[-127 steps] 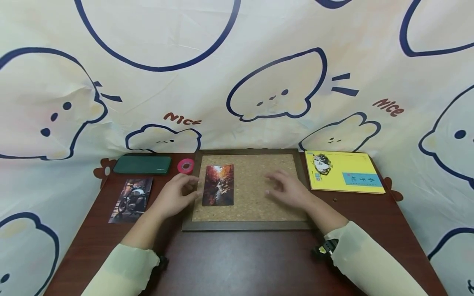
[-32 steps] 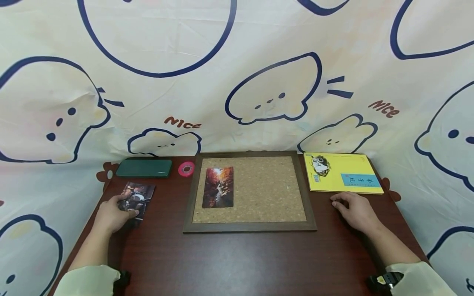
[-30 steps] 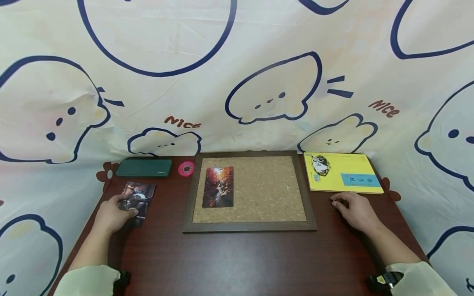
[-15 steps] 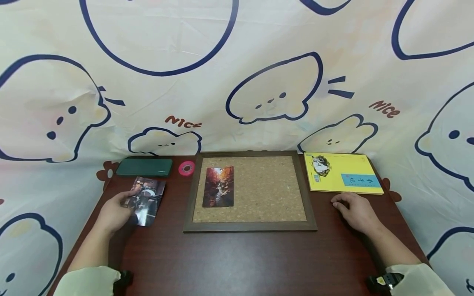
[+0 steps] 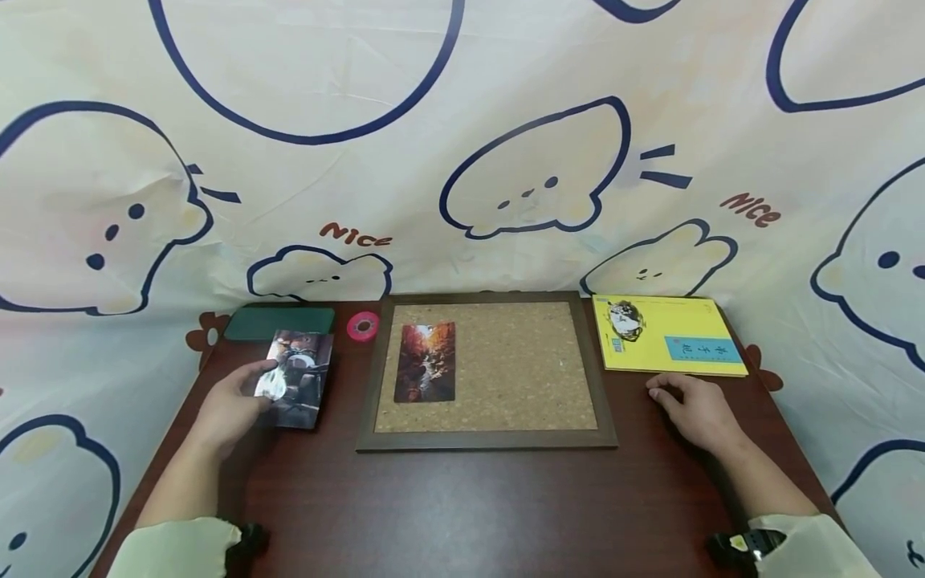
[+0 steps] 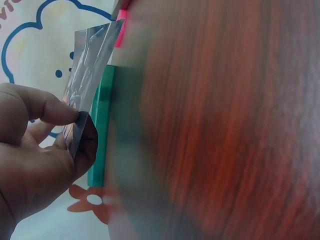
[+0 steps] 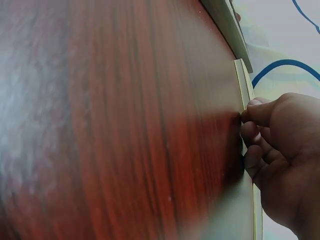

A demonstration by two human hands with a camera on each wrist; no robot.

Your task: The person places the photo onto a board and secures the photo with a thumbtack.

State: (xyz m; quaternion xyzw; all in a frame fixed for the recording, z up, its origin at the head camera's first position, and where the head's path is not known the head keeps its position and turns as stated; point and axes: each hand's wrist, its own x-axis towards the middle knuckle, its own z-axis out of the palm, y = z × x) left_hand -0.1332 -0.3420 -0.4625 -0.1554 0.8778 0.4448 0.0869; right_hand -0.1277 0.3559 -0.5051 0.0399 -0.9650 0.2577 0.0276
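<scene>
My left hand [image 5: 230, 405] pinches a glossy photo card [image 5: 302, 379] by its left edge, between thumb and fingers. The card, with a dark motorcycle picture, is tilted up off the table; the left wrist view shows it nearly edge-on, its shiny face [image 6: 89, 65] catching light. Another photo card [image 5: 425, 363], a red-orange forest stream, lies on the left part of the framed cork board [image 5: 523, 369]. By the yellow book's front edge, my right hand [image 5: 697, 411] rests on the table, its fingertips pinching a tiny brownish thing [image 7: 243, 116], mostly hidden.
A dark green case [image 5: 270, 321] lies at the back left, partly behind the raised card. Beside it is a pink tape roll [image 5: 363, 326]. The yellow book [image 5: 668, 329] lies right of the board. A printed cloth [image 5: 405, 193] hangs behind the table [image 5: 462, 514].
Both hands have left the board; the right settled by the book, over a tiny thing seen earlier on the table. My left hand took the motorcycle card and lifted it rightward and back.
</scene>
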